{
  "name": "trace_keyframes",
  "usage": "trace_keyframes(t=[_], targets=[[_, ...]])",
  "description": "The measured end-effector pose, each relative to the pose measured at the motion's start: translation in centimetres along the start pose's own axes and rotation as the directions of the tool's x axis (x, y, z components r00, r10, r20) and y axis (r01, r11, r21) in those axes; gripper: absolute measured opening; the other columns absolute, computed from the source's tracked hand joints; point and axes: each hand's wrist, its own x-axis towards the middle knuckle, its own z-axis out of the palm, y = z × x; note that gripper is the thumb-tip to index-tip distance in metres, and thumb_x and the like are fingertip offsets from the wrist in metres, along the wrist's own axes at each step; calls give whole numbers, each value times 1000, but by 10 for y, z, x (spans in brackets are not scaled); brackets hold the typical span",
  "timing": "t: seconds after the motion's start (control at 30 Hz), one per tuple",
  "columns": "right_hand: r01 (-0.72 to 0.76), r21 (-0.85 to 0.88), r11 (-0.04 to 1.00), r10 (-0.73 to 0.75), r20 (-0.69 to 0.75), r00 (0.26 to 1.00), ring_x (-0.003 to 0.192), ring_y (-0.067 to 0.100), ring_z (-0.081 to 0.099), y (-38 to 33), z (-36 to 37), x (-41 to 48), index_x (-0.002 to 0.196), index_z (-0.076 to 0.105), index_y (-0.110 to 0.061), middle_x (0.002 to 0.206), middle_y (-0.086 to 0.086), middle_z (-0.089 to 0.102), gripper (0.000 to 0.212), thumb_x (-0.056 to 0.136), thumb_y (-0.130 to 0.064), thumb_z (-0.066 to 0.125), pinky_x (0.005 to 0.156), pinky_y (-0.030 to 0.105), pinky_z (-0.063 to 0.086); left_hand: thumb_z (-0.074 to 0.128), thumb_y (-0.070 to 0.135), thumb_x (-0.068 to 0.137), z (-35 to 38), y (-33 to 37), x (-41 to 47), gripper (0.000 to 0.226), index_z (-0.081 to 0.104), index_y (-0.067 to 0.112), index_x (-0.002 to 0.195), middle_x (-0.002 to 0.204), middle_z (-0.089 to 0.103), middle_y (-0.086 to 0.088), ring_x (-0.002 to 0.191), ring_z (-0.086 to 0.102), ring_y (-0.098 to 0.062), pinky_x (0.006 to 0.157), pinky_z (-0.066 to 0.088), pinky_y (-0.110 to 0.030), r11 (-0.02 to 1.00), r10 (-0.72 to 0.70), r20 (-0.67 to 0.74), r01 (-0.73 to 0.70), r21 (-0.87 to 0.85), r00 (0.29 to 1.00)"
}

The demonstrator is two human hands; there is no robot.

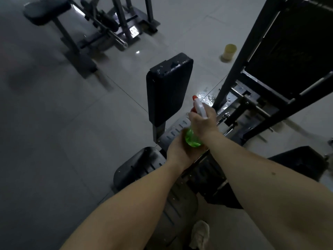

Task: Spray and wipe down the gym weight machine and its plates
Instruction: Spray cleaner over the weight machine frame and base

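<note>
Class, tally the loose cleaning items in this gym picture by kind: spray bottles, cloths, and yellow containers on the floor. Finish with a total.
Spray bottle: 1, gripped by the left hand and the right hand
Pale cloth: 1
Yellow container: 1
Total: 3

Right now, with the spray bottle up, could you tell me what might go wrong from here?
Wet patches shine on the floor tiles beside the machine frame, so slipping is possible. The left hand and right hand both hold the spray bottle while the cloth lies untouched, so droplets on the black pad may dry unwiped.
</note>
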Motion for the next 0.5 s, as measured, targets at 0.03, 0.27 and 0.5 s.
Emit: trace_keyframes(t=[0.03, 0.27, 0.5], targets=[[0, 19, 1000, 0, 0, 1000, 84, 36, 55, 2, 3, -2, 84, 52, -25, 94, 12, 53, 15, 82, -13, 59, 78, 45, 52, 73, 29, 91, -1, 2, -1, 39, 61, 21, 127, 109, 71, 2, 98, 65, -16, 83, 59, -38, 966, -40, 60, 54, -254, 997], [116, -53, 992, -113, 41, 993, 85, 36, 62, 12, 26, -17, 98, 60, -28, 109, 14, 52, 28, 71, -23, 61, 71, 54, 61, 48, 30, 107, -24, -7, -10, 31, 61, 16, 131, 108, 76, -18, 101, 72, -36, 74, 63, -46, 543, -165, 290, 332, -771, 943], [70, -80, 994, -76, -75, 994, 88, 33, 57, 21, 51, -36, 89, 47, -33, 96, 2, 47, 22, 81, -17, 60, 80, 49, 57, 59, 34, 99, -50, -28, -4, 44, 59, 17, 139, 134, 65, -20, 117, 63, -40, 81, 61, -49, 642, -292, 295, 415, -645, 910]])
